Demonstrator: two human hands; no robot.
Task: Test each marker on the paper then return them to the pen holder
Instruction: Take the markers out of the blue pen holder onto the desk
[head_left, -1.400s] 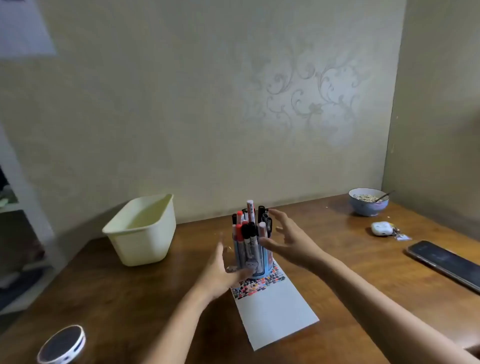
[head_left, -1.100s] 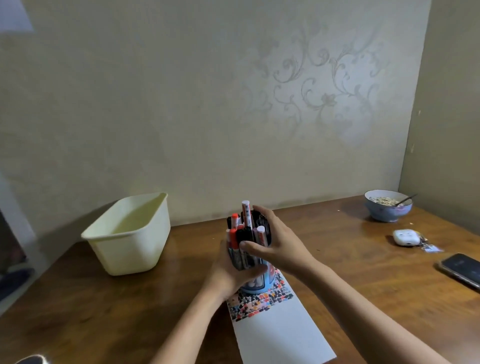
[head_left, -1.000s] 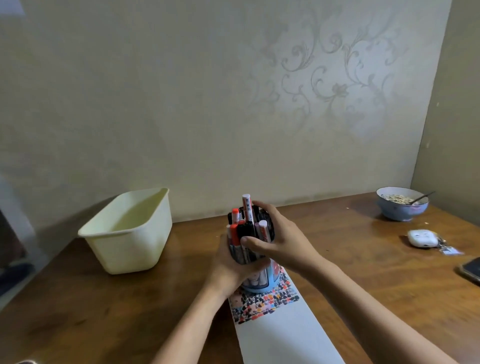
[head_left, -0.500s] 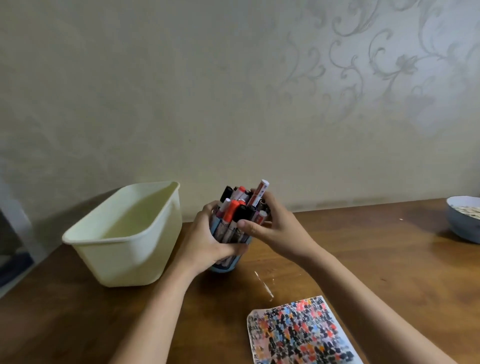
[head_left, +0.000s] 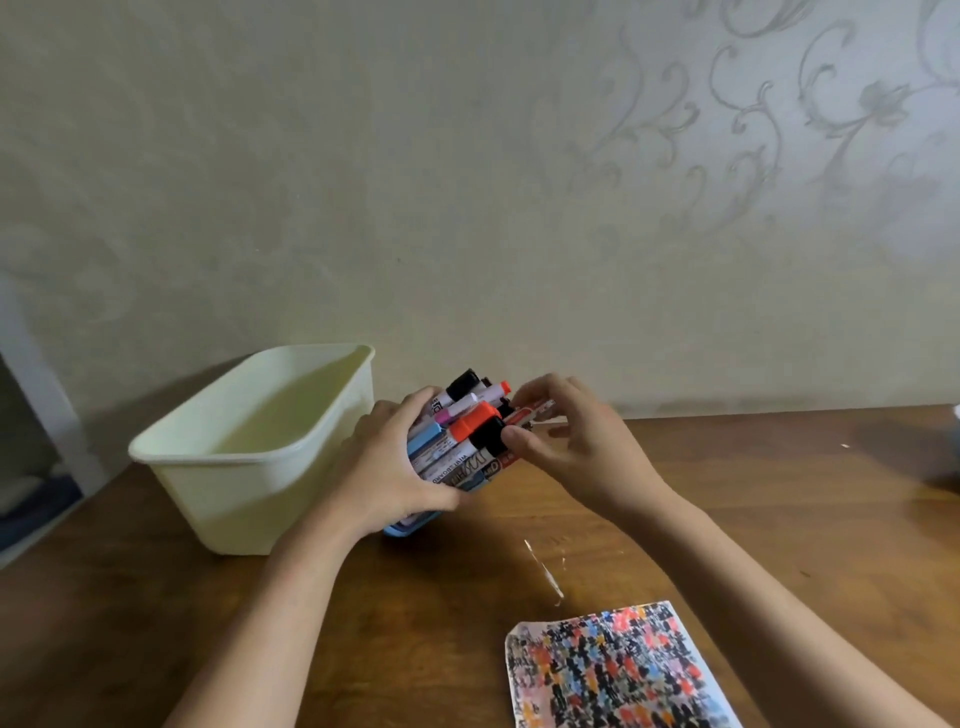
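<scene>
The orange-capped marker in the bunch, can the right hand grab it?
Probably yes. The right hand is already at the caps, and the orange-capped marker sits bare on top, beside its thumb.

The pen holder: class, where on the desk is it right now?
In the head view, the pen holder sits tilted at centre of the desk, gripped by the left hand, just right of the cream tub and behind the paper.
</scene>
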